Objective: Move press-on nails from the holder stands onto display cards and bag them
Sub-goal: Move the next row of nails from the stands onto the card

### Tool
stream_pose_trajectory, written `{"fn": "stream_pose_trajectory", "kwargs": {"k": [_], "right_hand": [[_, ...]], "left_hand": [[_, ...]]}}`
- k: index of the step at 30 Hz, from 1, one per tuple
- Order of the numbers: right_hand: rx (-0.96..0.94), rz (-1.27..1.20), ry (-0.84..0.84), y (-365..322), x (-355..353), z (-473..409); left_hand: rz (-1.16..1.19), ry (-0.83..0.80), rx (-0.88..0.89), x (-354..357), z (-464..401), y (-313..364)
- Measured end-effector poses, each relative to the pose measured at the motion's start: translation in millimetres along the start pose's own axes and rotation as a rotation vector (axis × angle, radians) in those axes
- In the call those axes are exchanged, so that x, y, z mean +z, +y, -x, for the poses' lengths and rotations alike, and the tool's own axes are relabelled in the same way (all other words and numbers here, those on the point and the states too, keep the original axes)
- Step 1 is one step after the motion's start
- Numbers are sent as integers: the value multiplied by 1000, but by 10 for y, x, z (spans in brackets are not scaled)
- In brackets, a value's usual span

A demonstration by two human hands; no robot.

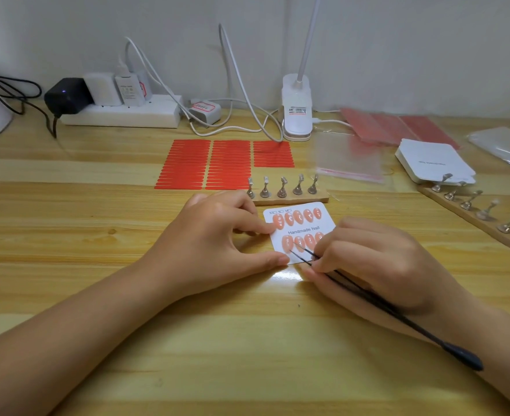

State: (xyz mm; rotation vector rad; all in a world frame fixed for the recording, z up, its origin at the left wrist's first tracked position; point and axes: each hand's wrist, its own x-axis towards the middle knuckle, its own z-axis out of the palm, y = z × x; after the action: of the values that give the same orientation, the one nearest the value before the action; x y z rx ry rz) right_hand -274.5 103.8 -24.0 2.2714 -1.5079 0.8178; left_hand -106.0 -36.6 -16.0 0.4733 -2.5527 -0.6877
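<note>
The card (299,232) lies flat on the table (97,265), just in front of the near stand (289,197), and it looks almost full: five orange nails (298,217) fill the top row and at least four more sit in the bottom row, where the right hand (376,265) hides the far end, so a fifth may or may not be there. All five pegs of the near stand are bare, and the pegs of the second stand (472,211) at the right also seem bare, though they are small and blurred. Bagging is not yet done; a clear bag (349,160) lies behind the near stand, with a stack of blank cards (433,162) further right.

The left hand (217,244) pins the card's left edge, forefinger tip pressing by the first top nail and thumb at the lower corner, the other fingers curled under. The right hand pinches black tweezers (367,292), whose tips rest at the bottom row's left nails.

The nails are glossy, oval, peach-orange, set evenly above and below the printed "Handmade Nail".
</note>
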Motion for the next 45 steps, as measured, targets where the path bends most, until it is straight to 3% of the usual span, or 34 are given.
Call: {"fn": "stream_pose_trajectory", "kwargs": {"k": [12, 22, 32, 45], "right_hand": [[-43, 63, -65, -16, -10, -28], [-20, 79, -14, -14, 8, -60], [98, -76, 32, -15, -5, 6], [62, -79, -37, -2, -12, 6]], "left_hand": [[-14, 0, -3, 6, -5, -7], [0, 11, -8, 15, -6, -4], [10, 6, 8, 13, -4, -24], [5, 3, 16, 11, -2, -28]]}}
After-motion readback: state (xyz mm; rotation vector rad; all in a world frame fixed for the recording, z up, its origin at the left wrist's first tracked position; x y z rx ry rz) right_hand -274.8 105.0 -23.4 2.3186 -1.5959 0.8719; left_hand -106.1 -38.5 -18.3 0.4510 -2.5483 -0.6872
